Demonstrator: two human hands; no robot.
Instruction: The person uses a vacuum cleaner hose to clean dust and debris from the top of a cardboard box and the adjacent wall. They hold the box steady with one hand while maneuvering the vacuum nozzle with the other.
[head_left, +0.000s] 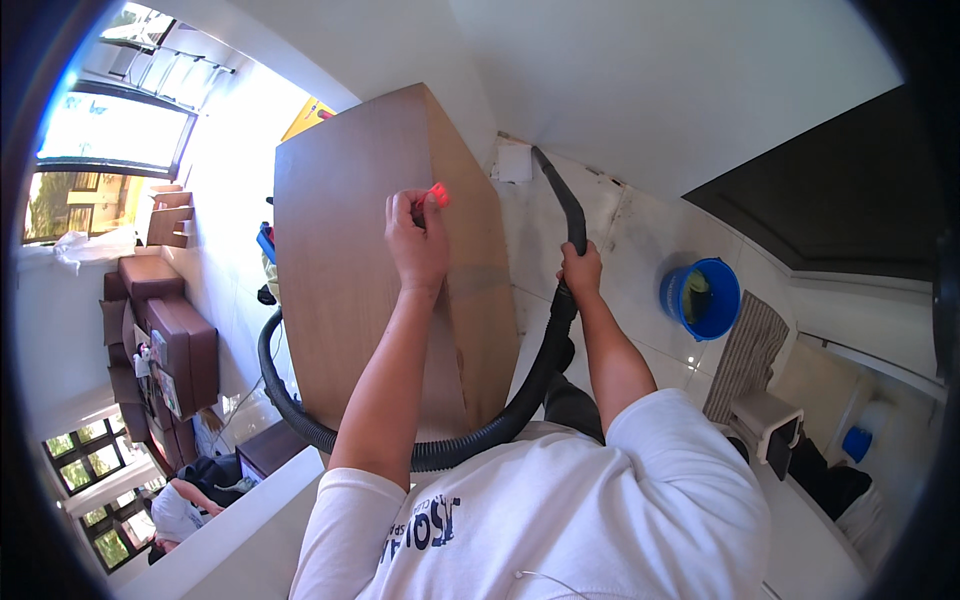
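My right hand is closed around the black wand of a vacuum cleaner. Its narrow tip points at the floor corner by the wall, close to a white square piece. From the wand a ribbed black hose runs across in front of my body and round to the left. My left hand is raised over a tall wood-coloured cabinet, fingers pinched on a small bright red object. Its kind cannot be made out, as the fingers cover part of it.
On the tiled floor to the right stands a blue bucket with a green cloth inside. A striped mat and a small stool lie beyond it. Brown sofas and another person are at the left.
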